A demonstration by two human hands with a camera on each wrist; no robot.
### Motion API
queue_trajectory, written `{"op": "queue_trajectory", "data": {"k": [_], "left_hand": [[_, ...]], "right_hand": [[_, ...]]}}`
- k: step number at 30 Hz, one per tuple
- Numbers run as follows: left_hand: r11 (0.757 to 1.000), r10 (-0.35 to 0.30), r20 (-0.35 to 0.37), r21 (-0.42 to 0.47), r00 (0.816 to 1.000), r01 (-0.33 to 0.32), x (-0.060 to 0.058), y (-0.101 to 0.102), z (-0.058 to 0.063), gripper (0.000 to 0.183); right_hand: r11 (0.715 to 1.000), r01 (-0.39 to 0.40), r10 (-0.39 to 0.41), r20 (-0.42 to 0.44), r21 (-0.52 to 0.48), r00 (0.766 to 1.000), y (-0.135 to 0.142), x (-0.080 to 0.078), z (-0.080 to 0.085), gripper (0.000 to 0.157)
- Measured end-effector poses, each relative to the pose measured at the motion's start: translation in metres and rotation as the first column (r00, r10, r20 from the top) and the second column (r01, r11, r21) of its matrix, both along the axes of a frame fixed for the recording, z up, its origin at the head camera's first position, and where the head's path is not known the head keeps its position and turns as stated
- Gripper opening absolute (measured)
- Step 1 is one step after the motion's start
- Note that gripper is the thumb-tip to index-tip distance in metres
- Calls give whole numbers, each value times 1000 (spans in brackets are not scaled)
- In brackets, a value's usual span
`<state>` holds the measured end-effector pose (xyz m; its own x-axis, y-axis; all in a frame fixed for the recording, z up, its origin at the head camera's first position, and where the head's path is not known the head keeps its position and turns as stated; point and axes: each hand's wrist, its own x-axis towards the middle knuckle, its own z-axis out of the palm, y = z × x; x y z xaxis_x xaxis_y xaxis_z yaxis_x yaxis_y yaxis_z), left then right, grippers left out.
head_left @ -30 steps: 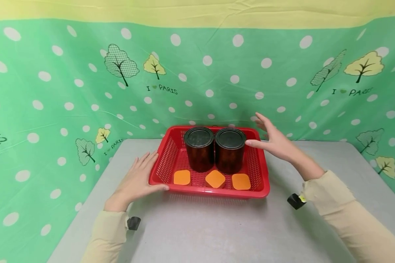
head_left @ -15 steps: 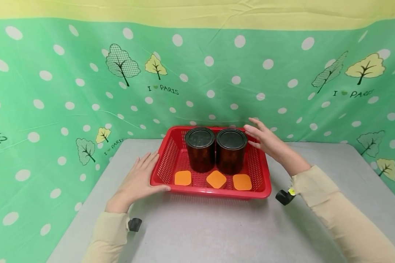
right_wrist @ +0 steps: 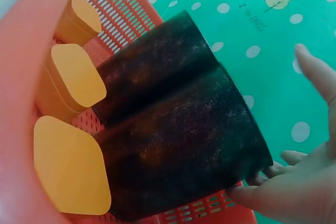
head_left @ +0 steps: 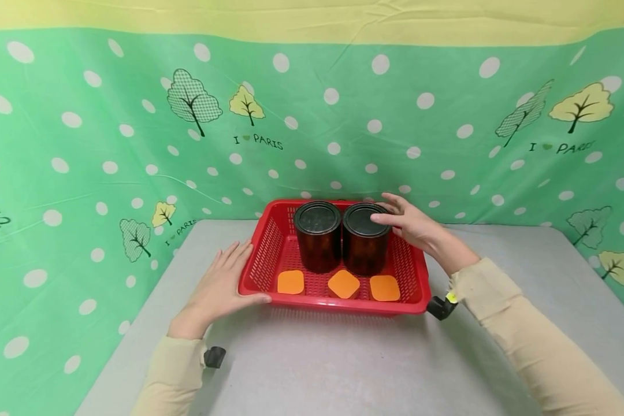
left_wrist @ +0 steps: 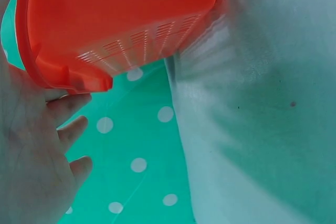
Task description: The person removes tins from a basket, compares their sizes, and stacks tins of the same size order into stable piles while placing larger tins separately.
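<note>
A red plastic basket (head_left: 338,301) holds two dark brown canisters with black lids, the left canister (head_left: 318,245) and the right canister (head_left: 365,248), standing side by side. In front of them sit three orange-topped blocks, the left block (head_left: 290,282), the middle block (head_left: 344,283) and the right block (head_left: 385,288). My left hand (head_left: 215,292) rests at the basket's left end, its thumb along the front rim. Around the right canister's upper right side reaches my right hand (head_left: 413,224). Its thumb hovers over the lid, while the fingers come up to the canister's wall, in the right wrist view.
The basket stands on a grey-white table (head_left: 312,370). Behind and to the left hangs a green polka-dot cloth (head_left: 333,115), close to the basket's back. Wrist camera mounts (head_left: 215,356) hang below both sleeves.
My right hand has moved left and slightly down from beside the basket to the right canister's top, its thumb now over the lid. The left hand stays at the basket.
</note>
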<state>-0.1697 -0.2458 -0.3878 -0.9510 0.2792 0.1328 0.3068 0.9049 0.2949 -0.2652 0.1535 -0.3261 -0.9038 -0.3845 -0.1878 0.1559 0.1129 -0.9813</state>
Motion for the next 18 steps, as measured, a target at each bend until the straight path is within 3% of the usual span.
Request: {"op": "queue_trajectory", "data": {"k": [11,18], "left_hand": [[1000,7,-4,29,1000,-7,2,-1,-4,116],[1000,3,-15,25,1000,-2,0,0,-2,117]], "right_hand": [[983,-45,59,-72,176,996,0,-1,-10,102],[940,-26,90,-173,340,981,-1,2,-13,106]]}}
